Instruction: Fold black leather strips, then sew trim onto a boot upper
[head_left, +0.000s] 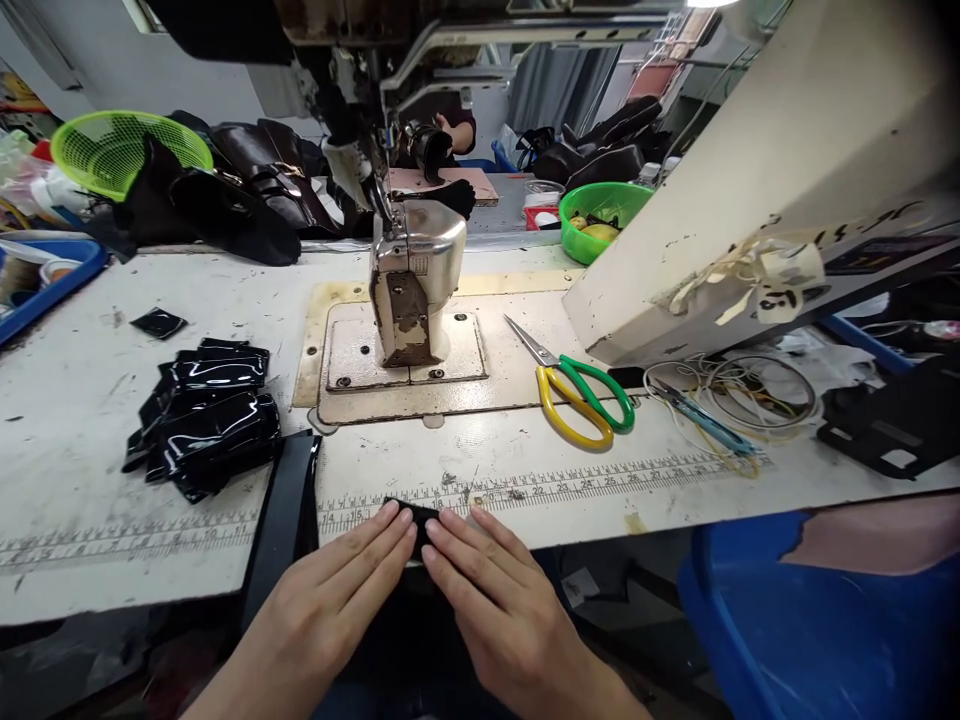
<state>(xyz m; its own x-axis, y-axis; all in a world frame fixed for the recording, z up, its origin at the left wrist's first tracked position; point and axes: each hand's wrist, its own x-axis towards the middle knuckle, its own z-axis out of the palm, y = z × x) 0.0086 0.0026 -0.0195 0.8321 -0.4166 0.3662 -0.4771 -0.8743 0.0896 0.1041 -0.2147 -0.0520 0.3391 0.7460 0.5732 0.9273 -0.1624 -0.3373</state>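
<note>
A small black piece of material [421, 513] lies at the table's front edge, over the printed ruler. My left hand [334, 595] has its fingers held together on the piece's left side. From the right, my right hand [506, 600] pinches the same piece, fingers straight and close together. Both thumbs are hidden below, and most of the piece is covered. A long black strip [285, 510] hangs over the edge left of my hands. Beyond it sits a pile of shiny black pieces [217, 420], with one single piece [159, 322] apart behind it.
A sewing machine post [420, 285] stands ahead under the machine head. Scissors [581, 390] with yellow and green handles lie right of it, then blue thread snips [709, 420] among loose thread. Behind are black boots [262, 165], green baskets [607, 215] and another person's hand [457, 133].
</note>
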